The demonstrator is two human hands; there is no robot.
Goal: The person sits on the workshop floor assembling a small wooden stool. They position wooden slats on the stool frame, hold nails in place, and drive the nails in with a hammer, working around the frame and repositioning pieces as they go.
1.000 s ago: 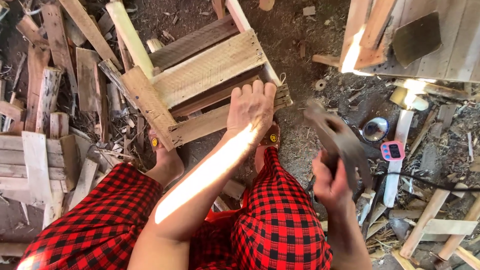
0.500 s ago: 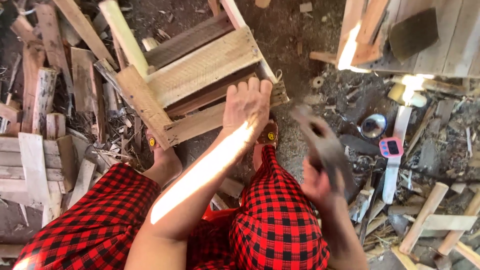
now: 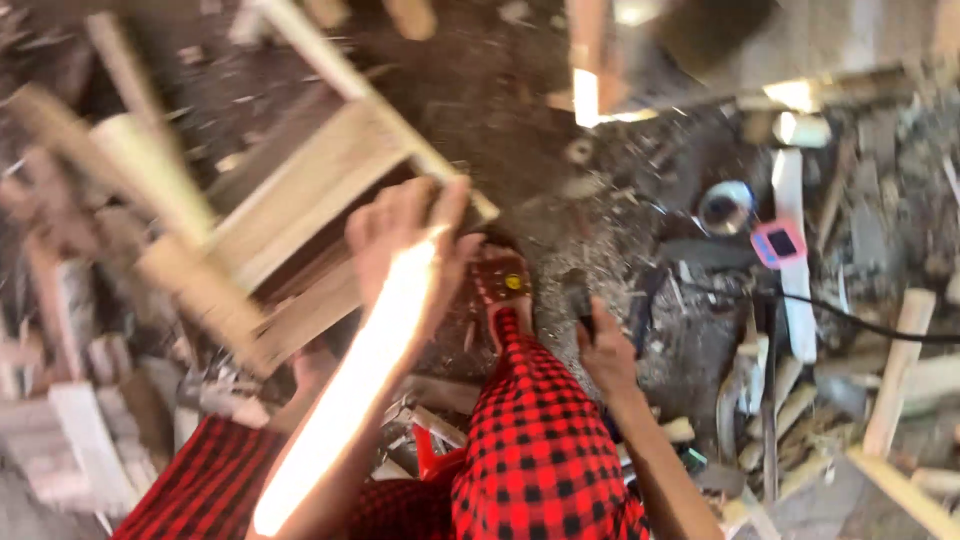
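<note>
From the head view I look down on a dirt floor [image 3: 560,230] littered with wood offcuts. My left hand [image 3: 405,245] lies spread and flat on the slatted wooden frame [image 3: 300,220] at ten o'clock. My right hand [image 3: 603,352], at four o'clock, closes around a dark handle [image 3: 583,310]; its head is blurred. I judge a swing could glance onto those flat fingers, since the frame rests loose.
</note>
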